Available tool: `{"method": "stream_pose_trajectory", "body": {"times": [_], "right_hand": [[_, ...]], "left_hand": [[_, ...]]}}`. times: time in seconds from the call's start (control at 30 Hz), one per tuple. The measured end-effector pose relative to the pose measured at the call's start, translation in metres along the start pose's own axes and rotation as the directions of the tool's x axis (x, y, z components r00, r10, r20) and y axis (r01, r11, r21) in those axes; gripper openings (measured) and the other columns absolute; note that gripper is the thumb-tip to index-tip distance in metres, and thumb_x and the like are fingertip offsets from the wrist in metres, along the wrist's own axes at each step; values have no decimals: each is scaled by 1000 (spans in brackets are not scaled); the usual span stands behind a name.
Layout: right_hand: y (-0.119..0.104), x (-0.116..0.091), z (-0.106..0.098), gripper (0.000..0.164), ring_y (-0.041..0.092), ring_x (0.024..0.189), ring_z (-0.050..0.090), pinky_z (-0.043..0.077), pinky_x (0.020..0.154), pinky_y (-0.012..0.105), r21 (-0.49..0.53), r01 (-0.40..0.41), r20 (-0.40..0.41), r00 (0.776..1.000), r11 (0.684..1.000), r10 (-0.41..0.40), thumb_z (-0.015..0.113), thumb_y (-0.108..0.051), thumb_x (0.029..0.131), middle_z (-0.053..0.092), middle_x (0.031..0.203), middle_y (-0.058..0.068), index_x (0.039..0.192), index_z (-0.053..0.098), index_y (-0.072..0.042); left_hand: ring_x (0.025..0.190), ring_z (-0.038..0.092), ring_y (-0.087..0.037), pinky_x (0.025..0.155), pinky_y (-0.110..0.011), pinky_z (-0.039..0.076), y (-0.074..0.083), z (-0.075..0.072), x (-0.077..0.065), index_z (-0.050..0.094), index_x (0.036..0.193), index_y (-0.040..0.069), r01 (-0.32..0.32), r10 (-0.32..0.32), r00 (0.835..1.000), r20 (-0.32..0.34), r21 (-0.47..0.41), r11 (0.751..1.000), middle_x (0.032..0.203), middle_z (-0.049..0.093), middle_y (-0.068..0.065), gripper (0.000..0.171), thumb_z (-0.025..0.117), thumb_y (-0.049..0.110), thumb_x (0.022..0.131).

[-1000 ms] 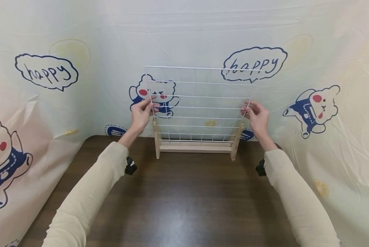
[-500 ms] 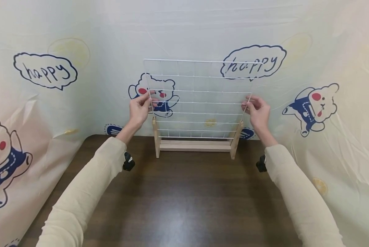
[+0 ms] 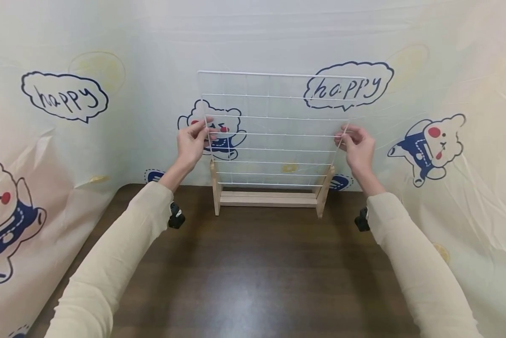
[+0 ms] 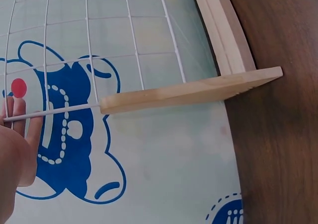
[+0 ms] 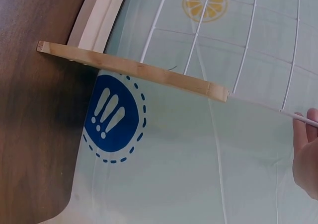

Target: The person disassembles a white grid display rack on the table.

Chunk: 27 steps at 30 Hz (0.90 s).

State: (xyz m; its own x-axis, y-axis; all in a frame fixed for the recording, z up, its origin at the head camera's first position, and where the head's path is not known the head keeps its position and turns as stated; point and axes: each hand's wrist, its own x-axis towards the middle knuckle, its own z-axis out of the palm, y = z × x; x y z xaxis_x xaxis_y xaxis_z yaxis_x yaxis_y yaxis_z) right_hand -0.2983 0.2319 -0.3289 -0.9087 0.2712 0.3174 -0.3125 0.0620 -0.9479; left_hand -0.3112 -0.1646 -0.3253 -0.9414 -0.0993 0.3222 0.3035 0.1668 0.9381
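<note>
A white wire grid panel (image 3: 278, 97) stands upright above a light wooden stand (image 3: 268, 199) with two side posts and a low crossbar. My left hand (image 3: 190, 146) pinches the panel's left edge wire between thumb and fingers. On the opposite side, my right hand (image 3: 360, 151) pinches the right edge wire at about the same height. The panel's lower part lies between the posts, its bottom wire a little above the crossbar. In the left wrist view the edge wire runs into the top of the left post (image 4: 174, 94); the right wrist view shows the right post (image 5: 144, 71) similarly.
The stand rests near the back edge of a dark brown wooden table (image 3: 253, 272). Behind and around it hangs a pale printed cloth (image 3: 261, 28) with cartoon bears and "happy" lettering. Small black devices sit at both sleeve cuffs.
Both hands have risen slightly, and the grid panel has moved up with them. Its top wire is higher and its bottom wire farther above the crossbar. The stand has stayed in place.
</note>
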Motion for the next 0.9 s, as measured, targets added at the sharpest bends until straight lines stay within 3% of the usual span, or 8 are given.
{"method": "stream_pose_trajectory", "body": {"times": [0.13,0.43,0.9], "right_hand": [[0,0,0,21,27,87,67,51,89,41,16,1,0,1000,1000,-1,55,8,93,68,99,22,114,58,12],[0,1,-2,21,27,88,67,51,89,41,29,-1,-16,1000,1000,1,54,8,94,68,100,22,114,58,10],[-5,2,-1,21,26,88,67,52,87,39,59,15,-14,1000,998,-14,57,7,93,68,101,21,113,62,4]], "left_hand": [[93,67,-29,84,-38,54,3,1,0,60,128,2,-11,11,1000,-8,38,999,111,68,-17,31,51,2,99],[90,68,-26,81,-35,55,-14,1,15,65,125,12,-27,28,1000,-12,41,999,103,71,-13,29,54,9,99],[89,69,-17,80,-29,56,-11,-2,17,65,125,17,-34,36,999,-27,77,996,104,72,-9,31,53,7,99]]}}
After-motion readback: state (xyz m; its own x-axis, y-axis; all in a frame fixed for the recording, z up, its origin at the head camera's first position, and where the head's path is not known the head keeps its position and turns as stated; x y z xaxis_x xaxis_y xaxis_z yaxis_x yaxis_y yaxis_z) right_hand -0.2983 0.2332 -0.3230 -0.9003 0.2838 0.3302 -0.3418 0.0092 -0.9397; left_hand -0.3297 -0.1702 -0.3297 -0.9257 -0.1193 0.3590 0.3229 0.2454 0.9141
